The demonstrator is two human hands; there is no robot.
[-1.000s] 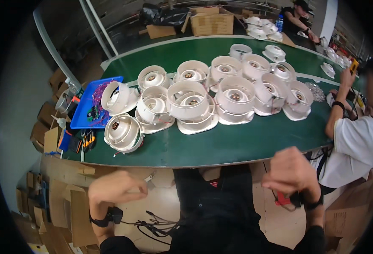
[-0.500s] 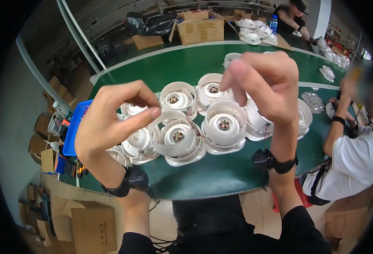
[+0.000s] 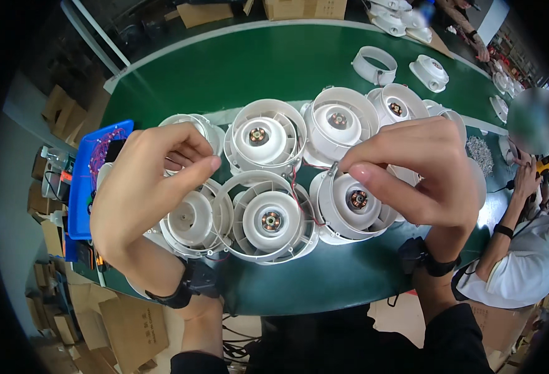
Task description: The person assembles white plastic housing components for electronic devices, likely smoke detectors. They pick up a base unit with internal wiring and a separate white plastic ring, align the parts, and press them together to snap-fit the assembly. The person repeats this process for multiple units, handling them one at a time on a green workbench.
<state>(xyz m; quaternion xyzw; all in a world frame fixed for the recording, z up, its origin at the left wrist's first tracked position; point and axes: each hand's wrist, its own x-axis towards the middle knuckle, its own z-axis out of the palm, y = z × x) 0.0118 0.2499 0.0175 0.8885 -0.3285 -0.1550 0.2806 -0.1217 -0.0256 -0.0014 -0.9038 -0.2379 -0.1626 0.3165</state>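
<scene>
Round white fan part (image 3: 357, 200) close by the right hand (image 3: 419, 165).
From those pinched fingers, it lies toward the green table's (image 3: 305, 296) front edge. I can't tell if they grip it. It has no long side. The left hand (image 3: 146, 187) is farther, fingers curled, a gap showing.

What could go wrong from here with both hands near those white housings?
The right hand could snag the thin red wire running nearby between the white housings. The white ring appears off-centre on the front middle housing, so a knock might dislodge it. The left hand hides part of the group, so it might bump one unseen.
</scene>
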